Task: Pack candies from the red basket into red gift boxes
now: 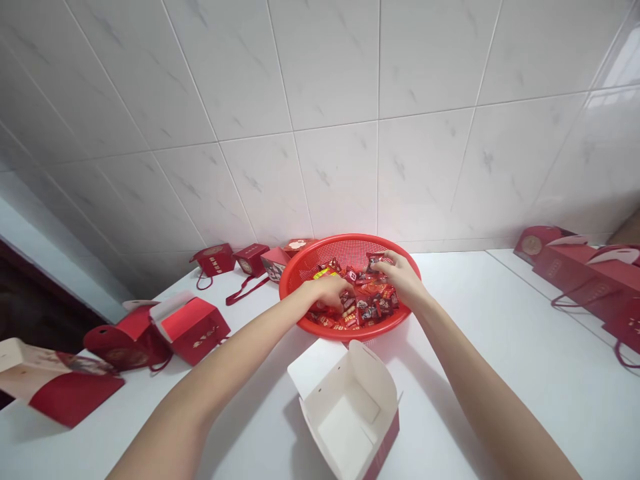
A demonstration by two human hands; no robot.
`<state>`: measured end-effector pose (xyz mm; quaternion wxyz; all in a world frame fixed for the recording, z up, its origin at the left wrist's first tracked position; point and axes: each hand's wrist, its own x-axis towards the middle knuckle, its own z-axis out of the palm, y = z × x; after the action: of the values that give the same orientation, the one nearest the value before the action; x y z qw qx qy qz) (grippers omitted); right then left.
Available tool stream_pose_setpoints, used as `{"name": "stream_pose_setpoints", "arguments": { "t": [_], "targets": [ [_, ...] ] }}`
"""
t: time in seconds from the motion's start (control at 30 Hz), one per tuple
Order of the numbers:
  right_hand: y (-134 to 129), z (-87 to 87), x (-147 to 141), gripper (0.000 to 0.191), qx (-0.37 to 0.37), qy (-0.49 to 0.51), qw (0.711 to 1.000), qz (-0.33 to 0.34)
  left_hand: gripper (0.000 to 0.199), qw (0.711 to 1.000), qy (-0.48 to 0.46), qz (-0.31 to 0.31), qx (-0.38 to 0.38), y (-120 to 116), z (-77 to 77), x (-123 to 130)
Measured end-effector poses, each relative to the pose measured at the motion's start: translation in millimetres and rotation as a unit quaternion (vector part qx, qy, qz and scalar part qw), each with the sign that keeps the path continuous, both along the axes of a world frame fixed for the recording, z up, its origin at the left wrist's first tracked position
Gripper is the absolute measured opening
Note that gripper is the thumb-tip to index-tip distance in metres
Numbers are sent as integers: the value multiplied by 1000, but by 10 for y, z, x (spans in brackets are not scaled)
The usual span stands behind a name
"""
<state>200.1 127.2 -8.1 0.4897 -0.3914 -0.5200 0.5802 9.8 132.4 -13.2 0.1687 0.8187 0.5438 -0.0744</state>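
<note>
Both of my hands are inside a round red plastic basket (353, 240) with perforated walls, which holds a heap of wrapped candies (367, 310) in mostly red and dark wrappers. My left hand (333, 292) is down among the candies on the left side, fingers curled; what they hold is hidden. At the right rim, my right hand (397, 273) pinches a dark-wrapped candy (375, 262) between thumb and fingers. Just in front of the basket, between my forearms, stands an open gift box (347, 417), white inside and red outside, its flaps up and nothing inside.
Several red gift boxes stand at the left, among them an open one (193, 327) and a red-and-cream one (65, 387). Small red boxes (215, 259) with cord handles line the tiled wall (335, 180). More red boxes (575, 273) stand at the right on the white table (460, 293).
</note>
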Motion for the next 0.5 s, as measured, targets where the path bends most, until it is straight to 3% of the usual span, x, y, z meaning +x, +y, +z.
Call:
{"name": "stream_pose_setpoints", "arguments": {
  "t": [0.1,0.3,0.5],
  "targets": [
    [-7,8,0,14,-1,0,1000,6,14,996,-75,20,33,21,9,-54],
    [-2,-3,-1,9,6,7,1000,12,31,959,-263,73,75,76,37,-132],
    [49,-59,25,13,11,10,999,43,38,920,-378,67,76,90,34,-145]
  ]
}}
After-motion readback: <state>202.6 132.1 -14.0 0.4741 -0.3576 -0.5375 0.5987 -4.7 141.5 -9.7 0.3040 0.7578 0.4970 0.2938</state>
